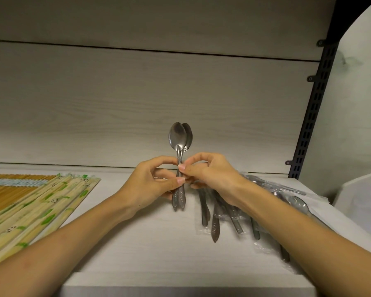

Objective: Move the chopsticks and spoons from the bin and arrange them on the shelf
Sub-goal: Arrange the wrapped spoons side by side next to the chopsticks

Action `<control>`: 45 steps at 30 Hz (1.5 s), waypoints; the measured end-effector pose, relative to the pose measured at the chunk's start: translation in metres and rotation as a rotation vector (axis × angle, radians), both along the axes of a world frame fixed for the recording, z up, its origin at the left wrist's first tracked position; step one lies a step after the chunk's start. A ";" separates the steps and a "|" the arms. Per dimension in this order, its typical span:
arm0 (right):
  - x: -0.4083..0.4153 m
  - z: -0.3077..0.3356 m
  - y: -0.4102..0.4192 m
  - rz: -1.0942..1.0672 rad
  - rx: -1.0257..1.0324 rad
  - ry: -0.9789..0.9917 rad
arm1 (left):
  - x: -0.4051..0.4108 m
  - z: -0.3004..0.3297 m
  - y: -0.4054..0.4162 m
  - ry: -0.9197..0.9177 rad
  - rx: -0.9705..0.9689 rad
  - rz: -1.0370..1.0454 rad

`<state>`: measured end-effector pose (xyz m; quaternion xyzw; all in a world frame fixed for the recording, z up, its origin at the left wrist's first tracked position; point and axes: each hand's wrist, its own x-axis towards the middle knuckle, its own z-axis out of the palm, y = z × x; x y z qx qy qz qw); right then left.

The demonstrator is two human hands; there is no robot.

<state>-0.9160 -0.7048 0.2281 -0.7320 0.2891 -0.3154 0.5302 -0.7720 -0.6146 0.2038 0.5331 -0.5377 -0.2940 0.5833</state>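
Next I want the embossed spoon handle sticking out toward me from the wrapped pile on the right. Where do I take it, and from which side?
Take the embossed spoon handle near its broad pointed end, coming from the shelf's front edge. That end lies nearest you and seems clear of the other wrapped spoons; farther up it runs under the right hand. Pinch it across its flat width; the plastic may slip.

The chopsticks (30,202) run off the left edge, the right hand (212,176) and its forearm hide part of the wrapped spoons (227,217), and the white bin (360,202) is cut by the right edge.
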 end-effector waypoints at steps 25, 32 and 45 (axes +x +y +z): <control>-0.008 -0.019 -0.029 -0.120 -0.839 0.684 | 0.001 -0.006 -0.005 0.028 0.024 0.112; -0.002 -0.023 -0.026 -0.084 -0.812 0.694 | 0.001 -0.003 -0.003 0.052 0.026 0.152; 0.003 -0.021 -0.014 -0.033 -0.694 0.542 | 0.008 -0.008 -0.007 0.104 -0.009 0.285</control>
